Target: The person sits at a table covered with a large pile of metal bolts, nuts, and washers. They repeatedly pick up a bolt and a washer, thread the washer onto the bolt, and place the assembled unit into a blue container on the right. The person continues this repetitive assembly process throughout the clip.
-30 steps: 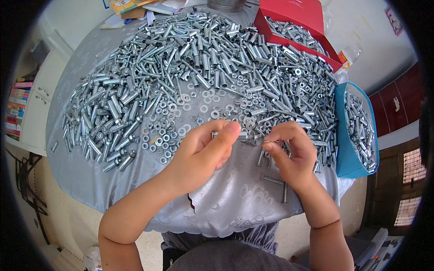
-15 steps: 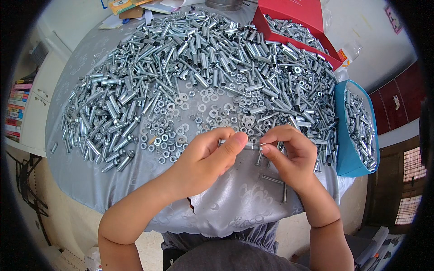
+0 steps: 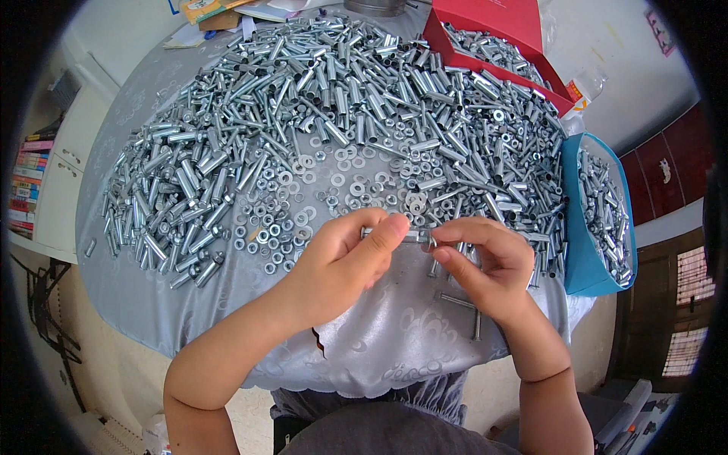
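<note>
Fingertips of the right hand (image 3: 489,265) have moved leftward since a second ago, reaching the end of one metal fastener (image 3: 415,236). Left of the grips lie heaped fasteners (image 3: 174,197), overlapping beyond counting; nearer, nuts and washers (image 3: 274,243), some hidden. The left hand (image 3: 353,254) has its grip closed around the held fastener, hiding its left part; the right grip is barely parted, and whether it holds anything I cannot tell. Below it lie two loose bolts (image 3: 477,324); farther right, one blue box (image 3: 588,273).
</note>
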`<state>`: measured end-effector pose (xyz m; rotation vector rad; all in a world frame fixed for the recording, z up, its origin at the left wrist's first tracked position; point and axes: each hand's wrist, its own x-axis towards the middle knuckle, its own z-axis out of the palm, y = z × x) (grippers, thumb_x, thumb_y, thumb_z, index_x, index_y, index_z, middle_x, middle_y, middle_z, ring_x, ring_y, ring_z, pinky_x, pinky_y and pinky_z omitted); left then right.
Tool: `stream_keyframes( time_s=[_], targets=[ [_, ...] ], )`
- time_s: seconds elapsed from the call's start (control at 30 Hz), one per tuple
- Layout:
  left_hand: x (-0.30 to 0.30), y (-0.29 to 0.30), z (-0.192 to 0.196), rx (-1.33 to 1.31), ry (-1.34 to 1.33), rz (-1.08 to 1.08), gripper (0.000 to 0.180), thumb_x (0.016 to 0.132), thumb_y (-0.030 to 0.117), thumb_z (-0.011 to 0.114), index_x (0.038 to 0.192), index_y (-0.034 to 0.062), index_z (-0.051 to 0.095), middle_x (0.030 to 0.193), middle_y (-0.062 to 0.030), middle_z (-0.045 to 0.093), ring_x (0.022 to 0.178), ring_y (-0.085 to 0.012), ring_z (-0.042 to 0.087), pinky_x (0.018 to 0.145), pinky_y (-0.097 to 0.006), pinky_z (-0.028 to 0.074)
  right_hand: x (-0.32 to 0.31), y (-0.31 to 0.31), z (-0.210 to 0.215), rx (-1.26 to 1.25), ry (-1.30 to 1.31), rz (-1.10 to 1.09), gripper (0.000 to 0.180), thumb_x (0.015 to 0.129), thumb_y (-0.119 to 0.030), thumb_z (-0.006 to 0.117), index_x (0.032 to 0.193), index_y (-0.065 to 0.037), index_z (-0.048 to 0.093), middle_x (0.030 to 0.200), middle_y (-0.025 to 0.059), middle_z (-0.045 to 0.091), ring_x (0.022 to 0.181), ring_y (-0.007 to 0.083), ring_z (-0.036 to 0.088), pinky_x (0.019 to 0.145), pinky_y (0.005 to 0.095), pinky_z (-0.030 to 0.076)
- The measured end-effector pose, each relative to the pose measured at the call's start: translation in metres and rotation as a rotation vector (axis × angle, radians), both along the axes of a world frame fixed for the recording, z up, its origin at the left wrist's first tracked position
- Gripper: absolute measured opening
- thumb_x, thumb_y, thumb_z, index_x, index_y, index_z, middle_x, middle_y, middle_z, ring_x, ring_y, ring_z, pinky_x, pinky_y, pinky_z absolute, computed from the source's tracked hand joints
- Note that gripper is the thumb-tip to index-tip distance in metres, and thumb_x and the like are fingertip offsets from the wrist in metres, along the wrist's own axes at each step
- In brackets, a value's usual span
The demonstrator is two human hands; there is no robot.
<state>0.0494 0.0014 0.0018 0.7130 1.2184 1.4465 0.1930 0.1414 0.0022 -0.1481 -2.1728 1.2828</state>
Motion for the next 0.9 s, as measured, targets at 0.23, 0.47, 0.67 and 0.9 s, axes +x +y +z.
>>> stream_keyframes(
  time_s=[0.23,0.47,0.67,0.9],
  targets=[
    [0.003,0.0,0.002,-0.029,0.047,-0.048,0.031,0.095,0.031,0.042,0.076,0.0061,0.045,0.058,0.0016,0.038,0.053,-0.0063,0.036,0.051,-0.022,0.033,-0.001,0.002,-0.002,0.041,0.021,0.067,0.022,0.069,0.001,0.071,0.089,0.0,0.063,0.088,0.011,0.065,0.074,0.018,0.063,0.067,0.0269,0.05],
    [0.002,-0.001,0.002,0.018,-0.024,-0.034,0.033,0.093,0.036,0.045,0.075,0.0076,0.047,0.057,0.0042,0.038,0.051,-0.004,0.034,0.048,-0.02,0.03,0.0,0.005,0.001,0.038,0.033,0.056,0.02,0.073,-0.004,0.07,0.09,0.0,0.062,0.087,0.0096,0.063,0.077,0.0168,0.059,0.067,0.0271,0.048],
    [-0.002,0.001,0.007,0.026,-0.043,0.082,0.034,0.093,0.036,0.047,0.073,0.0081,0.047,0.057,0.005,0.039,0.051,-0.0032,0.034,0.049,-0.019,0.03,-0.004,0.014,0.001,0.359,-0.112,-0.157,0.015,0.07,-0.006,0.069,0.085,-0.004,0.065,0.08,0.0074,0.061,0.069,0.0205,0.055,0.063,0.0298,0.044],
    [-0.002,0.002,0.002,-0.013,0.026,0.067,0.033,0.094,0.032,0.043,0.073,0.0069,0.042,0.054,0.0009,0.036,0.051,-0.0079,0.036,0.05,-0.023,0.033,-0.008,0.013,-0.003,0.681,-0.29,-0.139,0.022,0.067,-0.013,0.071,0.089,-0.01,0.068,0.079,0.0041,0.056,0.072,0.0217,0.052,0.064,0.0331,0.043]
  ],
)
